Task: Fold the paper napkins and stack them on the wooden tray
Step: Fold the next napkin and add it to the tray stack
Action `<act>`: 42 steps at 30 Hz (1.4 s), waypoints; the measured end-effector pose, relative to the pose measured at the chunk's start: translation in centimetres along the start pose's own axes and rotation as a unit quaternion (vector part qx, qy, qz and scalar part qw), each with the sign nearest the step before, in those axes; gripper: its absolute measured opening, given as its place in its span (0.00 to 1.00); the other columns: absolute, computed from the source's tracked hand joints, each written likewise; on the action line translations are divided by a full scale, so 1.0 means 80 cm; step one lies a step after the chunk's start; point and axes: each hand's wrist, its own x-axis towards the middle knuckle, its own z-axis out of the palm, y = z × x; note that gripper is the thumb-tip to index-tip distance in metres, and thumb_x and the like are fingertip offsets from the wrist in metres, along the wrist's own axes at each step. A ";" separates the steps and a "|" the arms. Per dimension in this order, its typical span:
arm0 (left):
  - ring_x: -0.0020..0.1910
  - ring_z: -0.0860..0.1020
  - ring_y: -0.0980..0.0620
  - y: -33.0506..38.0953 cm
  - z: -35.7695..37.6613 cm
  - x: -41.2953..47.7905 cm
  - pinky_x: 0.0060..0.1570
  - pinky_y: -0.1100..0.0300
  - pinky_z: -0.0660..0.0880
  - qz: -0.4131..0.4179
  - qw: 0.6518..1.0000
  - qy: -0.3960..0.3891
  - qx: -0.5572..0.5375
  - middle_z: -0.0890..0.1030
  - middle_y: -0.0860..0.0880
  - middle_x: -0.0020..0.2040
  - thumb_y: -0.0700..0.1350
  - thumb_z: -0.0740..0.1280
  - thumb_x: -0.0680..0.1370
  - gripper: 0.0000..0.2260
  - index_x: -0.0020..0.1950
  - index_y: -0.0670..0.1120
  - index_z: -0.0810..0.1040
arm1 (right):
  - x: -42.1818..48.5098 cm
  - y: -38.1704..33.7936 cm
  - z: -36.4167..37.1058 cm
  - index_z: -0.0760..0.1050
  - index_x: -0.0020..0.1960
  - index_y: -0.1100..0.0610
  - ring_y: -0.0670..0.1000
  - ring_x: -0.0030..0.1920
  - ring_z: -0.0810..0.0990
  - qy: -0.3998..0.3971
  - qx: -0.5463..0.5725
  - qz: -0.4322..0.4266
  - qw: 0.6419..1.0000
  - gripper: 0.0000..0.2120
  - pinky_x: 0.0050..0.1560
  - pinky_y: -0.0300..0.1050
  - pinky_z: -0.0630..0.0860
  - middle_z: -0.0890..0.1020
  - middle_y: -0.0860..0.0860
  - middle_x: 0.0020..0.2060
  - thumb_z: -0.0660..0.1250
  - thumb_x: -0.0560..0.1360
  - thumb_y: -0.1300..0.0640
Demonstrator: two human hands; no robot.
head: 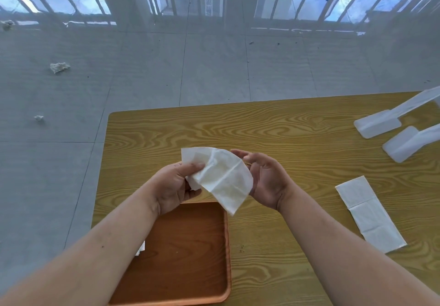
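A white paper napkin hangs in the air above the table, partly folded and creased. My left hand pinches its left edge between thumb and fingers. My right hand is at the napkin's right edge, palm turned toward it, fingers loosely bent behind the paper; its grip is hidden. The wooden tray lies below my hands at the table's front left, and a bit of white paper peeks out by my left forearm. A second napkin lies flat, folded into a long strip, on the table to the right.
The yellow wood-grain table ends at its left edge near the tray. Two white plastic stands sit at the far right. Crumpled paper scraps lie on the grey tiled floor to the left.
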 end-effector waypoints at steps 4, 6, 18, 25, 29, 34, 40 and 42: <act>0.41 0.83 0.53 0.003 0.007 0.005 0.42 0.57 0.80 0.052 0.997 0.062 -0.007 0.87 0.49 0.48 0.46 0.71 0.81 0.08 0.59 0.50 0.83 | 0.002 0.017 -0.003 0.71 0.76 0.55 0.59 0.59 0.82 0.033 0.018 0.000 0.999 0.28 0.57 0.58 0.77 0.82 0.57 0.64 0.71 0.78 0.50; 0.40 0.83 0.53 0.003 0.009 0.008 0.39 0.58 0.81 0.076 0.992 0.104 0.013 0.87 0.50 0.46 0.47 0.70 0.82 0.05 0.56 0.51 0.84 | 0.005 0.027 0.001 0.75 0.73 0.54 0.56 0.53 0.86 0.052 -0.035 0.008 0.998 0.23 0.55 0.56 0.80 0.86 0.56 0.61 0.69 0.79 0.49; 0.30 0.81 0.55 -0.003 -0.016 0.014 0.36 0.58 0.76 0.110 0.942 0.212 0.234 0.88 0.52 0.41 0.56 0.63 0.85 0.16 0.48 0.50 0.87 | 0.015 0.025 -0.009 0.78 0.62 0.50 0.51 0.42 0.88 0.217 -0.155 -0.091 0.959 0.15 0.36 0.43 0.81 0.89 0.50 0.44 0.67 0.80 0.65; 0.41 0.86 0.49 -0.019 -0.018 0.018 0.40 0.53 0.81 0.147 0.926 0.267 0.224 0.82 0.49 0.54 0.49 0.75 0.77 0.15 0.57 0.54 0.70 | 0.019 0.027 -0.010 0.80 0.58 0.49 0.51 0.42 0.87 0.208 -0.148 -0.098 0.962 0.11 0.39 0.48 0.81 0.89 0.50 0.43 0.68 0.79 0.62; 0.41 0.76 0.53 -0.029 -0.024 0.017 0.38 0.59 0.71 0.163 0.895 0.291 0.297 0.80 0.59 0.45 0.62 0.71 0.77 0.13 0.51 0.54 0.78 | 0.020 0.030 -0.014 0.80 0.59 0.50 0.51 0.43 0.87 0.209 -0.140 -0.100 0.963 0.11 0.42 0.48 0.80 0.89 0.51 0.46 0.68 0.79 0.61; 0.33 0.72 0.56 -0.042 -0.028 0.010 0.35 0.61 0.71 0.039 0.942 0.154 0.294 0.78 0.56 0.35 0.73 0.72 0.69 0.25 0.50 0.53 0.85 | 0.021 0.028 -0.017 0.81 0.60 0.53 0.52 0.44 0.87 0.217 -0.108 -0.091 0.966 0.11 0.41 0.47 0.82 0.89 0.53 0.48 0.69 0.79 0.61; 0.29 0.76 0.64 -0.065 -0.017 0.013 0.29 0.68 0.72 -0.010 0.951 0.061 0.303 0.80 0.59 0.32 0.59 0.83 0.67 0.20 0.54 0.52 0.86 | 0.022 0.029 -0.017 0.80 0.62 0.54 0.52 0.43 0.88 0.227 -0.052 -0.075 0.970 0.12 0.37 0.46 0.81 0.89 0.54 0.50 0.69 0.79 0.62; 0.29 0.75 0.62 -0.070 -0.007 0.019 0.32 0.66 0.71 0.022 0.955 0.085 0.284 0.76 0.60 0.30 0.56 0.83 0.69 0.19 0.56 0.53 0.84 | 0.023 0.029 -0.016 0.80 0.61 0.55 0.52 0.42 0.87 0.227 -0.035 -0.067 0.971 0.11 0.36 0.46 0.81 0.89 0.55 0.50 0.69 0.80 0.62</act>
